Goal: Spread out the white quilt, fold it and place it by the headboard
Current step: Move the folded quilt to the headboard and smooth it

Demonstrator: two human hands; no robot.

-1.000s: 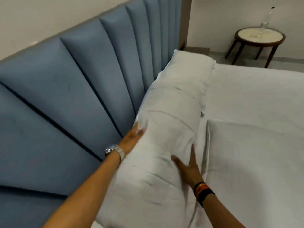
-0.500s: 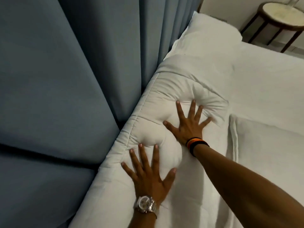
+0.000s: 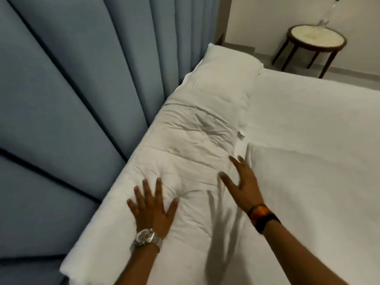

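White padded fabric throughout the head view: folded white quilt (image 3: 185, 161) laid as a long band along the blue upholstered headboard with vertical channel panels (image 3: 82, 89), one long edge touching the headboard base.

Left hand (image 3: 152, 210): palm down, flat on the near part of the quilt, fingers fully spread, nothing grasped. Fabric dimpled and creased just beyond the fingertips (image 3: 158, 182). Silver metal wristwatch (image 3: 146, 238) on the left wrist.

Right hand (image 3: 244, 182): spread wide, fingers extended, nothing grasped, positioned over the quilt's edge away from the headboard. Blurred; dark shadow cast on the quilt beside and below it. Contact with the fabric: cannot tell. Orange and black wristbands (image 3: 263, 215) on the right wrist.

Quilt relative to the hands: directly beneath the left palm, extending beyond both hands toward the far end of the headboard and back toward the camera under both forearms. Surface wrinkled, with stitched seams running across its width.

White rectangular pillow (image 3: 230, 79) at the far end of the quilt, also against the headboard. White flat bed sheet (image 3: 318, 161) to the right of the quilt, with a raised folded edge just beside the right hand.

Round dark wooden side table with pale top (image 3: 316, 38) on the floor beyond the bed, well apart from both hands.
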